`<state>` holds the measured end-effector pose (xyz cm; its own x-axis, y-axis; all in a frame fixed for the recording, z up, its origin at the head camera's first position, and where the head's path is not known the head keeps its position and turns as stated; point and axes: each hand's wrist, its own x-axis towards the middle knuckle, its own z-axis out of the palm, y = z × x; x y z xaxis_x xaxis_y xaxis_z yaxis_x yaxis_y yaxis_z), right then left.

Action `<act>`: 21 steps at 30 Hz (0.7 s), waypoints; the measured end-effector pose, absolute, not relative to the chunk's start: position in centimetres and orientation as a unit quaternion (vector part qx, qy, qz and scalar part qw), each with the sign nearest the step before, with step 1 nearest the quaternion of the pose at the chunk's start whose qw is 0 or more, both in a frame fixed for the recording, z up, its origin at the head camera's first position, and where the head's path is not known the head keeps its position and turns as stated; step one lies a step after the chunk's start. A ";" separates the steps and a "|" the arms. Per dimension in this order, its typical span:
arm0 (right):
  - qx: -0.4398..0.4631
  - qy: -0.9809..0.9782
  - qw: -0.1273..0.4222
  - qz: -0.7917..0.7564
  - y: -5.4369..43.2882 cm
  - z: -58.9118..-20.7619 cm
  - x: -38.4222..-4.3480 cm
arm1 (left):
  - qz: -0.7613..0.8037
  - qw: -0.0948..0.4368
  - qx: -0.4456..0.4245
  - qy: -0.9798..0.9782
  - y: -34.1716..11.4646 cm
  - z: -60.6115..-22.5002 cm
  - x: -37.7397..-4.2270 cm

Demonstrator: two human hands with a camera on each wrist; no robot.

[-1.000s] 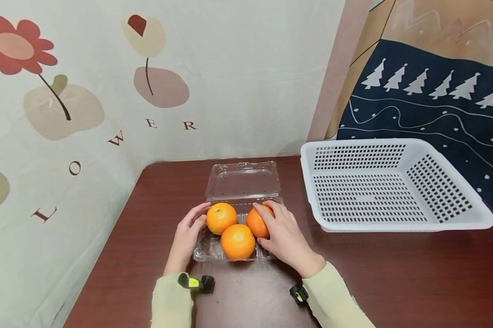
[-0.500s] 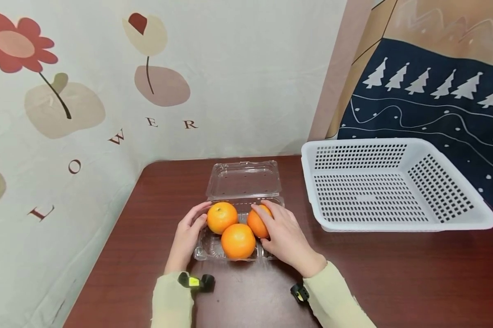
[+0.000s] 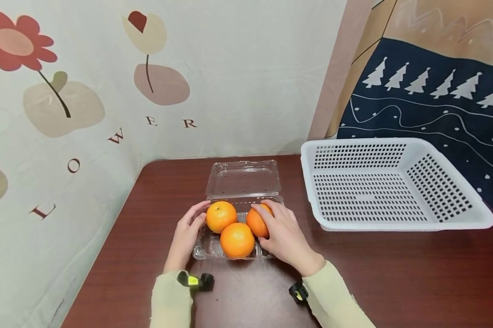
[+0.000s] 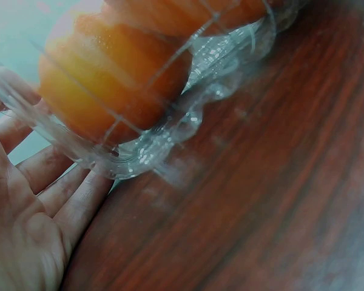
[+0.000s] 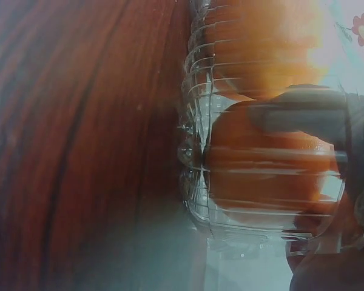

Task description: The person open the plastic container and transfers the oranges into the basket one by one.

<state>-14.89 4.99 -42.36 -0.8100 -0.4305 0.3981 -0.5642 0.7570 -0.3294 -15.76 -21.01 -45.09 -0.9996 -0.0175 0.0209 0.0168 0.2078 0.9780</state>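
A clear plastic clamshell box [image 3: 207, 248] lies with its lid folded back on the table, and three oranges sit in its base. At the box's left side is my left hand [image 3: 186, 234], its fairly straight fingers [image 4: 79, 200] against the outside wall, beside the left orange [image 3: 221, 217]. My right hand [image 3: 285, 234] grips the right orange [image 3: 256, 222] inside the box, thumb on the near side and fingers over the top. Through the clear wall in the right wrist view, the thumb shows against this orange [image 5: 261, 163]. The front orange [image 3: 237, 240] sits between the hands, untouched.
A white perforated plastic basket [image 3: 394, 226] stands to the right on the dark red wood table [image 3: 148, 218]. The open lid [image 3: 243, 178] lies behind the box. A cloth [image 3: 246, 91] printed with flowers hangs beyond the table's back edge.
Both hands and all three oranges stay almost in place; the right hand keeps its grip on the right orange. Only slight shifts of the whole view show.
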 end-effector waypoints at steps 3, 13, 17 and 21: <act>0.269 -0.924 0.152 0.224 5.0 -42.3 -14.9 | -0.630 0.013 0.001 -0.776 -21.0 -45.0 -15.7; 0.278 -0.919 0.160 0.230 4.9 -42.2 -15.0 | -0.638 0.018 0.000 -0.770 -21.0 -45.0 -15.6; 0.278 -0.917 0.164 0.234 4.9 -42.2 -15.0 | -0.639 0.019 -0.002 -0.769 -21.0 -44.9 -15.6; 0.272 -0.920 0.164 0.231 4.9 -42.2 -14.9 | -0.640 0.018 -0.004 -0.768 -21.0 -44.9 -15.6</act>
